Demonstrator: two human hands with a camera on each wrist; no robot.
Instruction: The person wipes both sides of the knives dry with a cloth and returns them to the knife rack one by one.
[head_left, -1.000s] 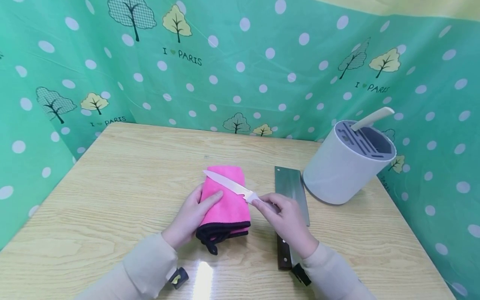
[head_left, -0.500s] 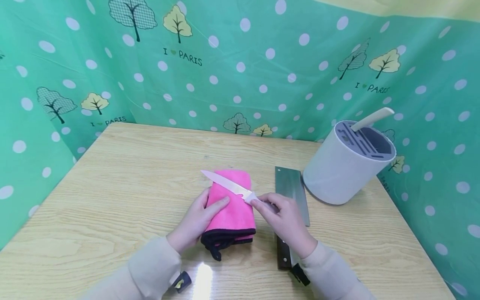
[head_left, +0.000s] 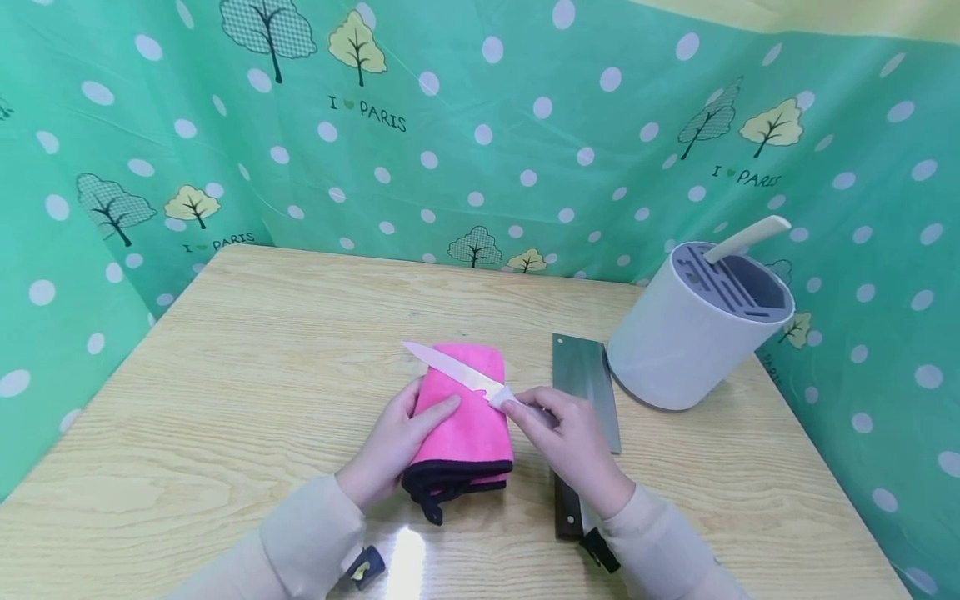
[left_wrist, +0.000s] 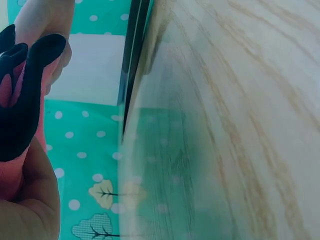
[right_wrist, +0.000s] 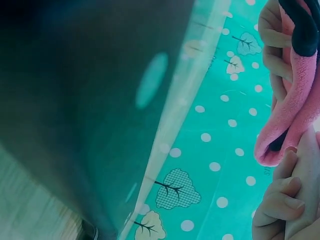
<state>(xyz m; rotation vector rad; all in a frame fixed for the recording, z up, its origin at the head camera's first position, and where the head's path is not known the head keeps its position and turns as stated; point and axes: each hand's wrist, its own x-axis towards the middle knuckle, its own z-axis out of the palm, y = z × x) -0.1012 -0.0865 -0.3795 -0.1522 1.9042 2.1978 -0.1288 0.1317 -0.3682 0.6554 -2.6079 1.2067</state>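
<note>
In the head view my left hand (head_left: 397,433) holds a folded pink cloth (head_left: 465,437) with black edging, thumb on top and fingers around its left side. My right hand (head_left: 573,442) grips the pale handle of a kitchen knife (head_left: 453,367). Its blade lies slantwise over the cloth, the tip pointing up-left past the cloth's left edge. The left wrist view shows the cloth's black edging (left_wrist: 30,100) above my left thumb. Fingers of my right hand (right_wrist: 282,200) curl around the knife handle (right_wrist: 305,190) in the right wrist view.
A cleaver (head_left: 579,367) lies on the wooden table (head_left: 262,375), partly under my right hand and forearm. Behind it at the right stands a white round knife block (head_left: 675,342) with a pale handle (head_left: 750,237) sticking out. A green dotted curtain (head_left: 450,183) surrounds the table.
My left hand and the cloth have shifted right and slightly toward me, so the knife tip now sticks out past the cloth. The right hand and knife have barely moved.
</note>
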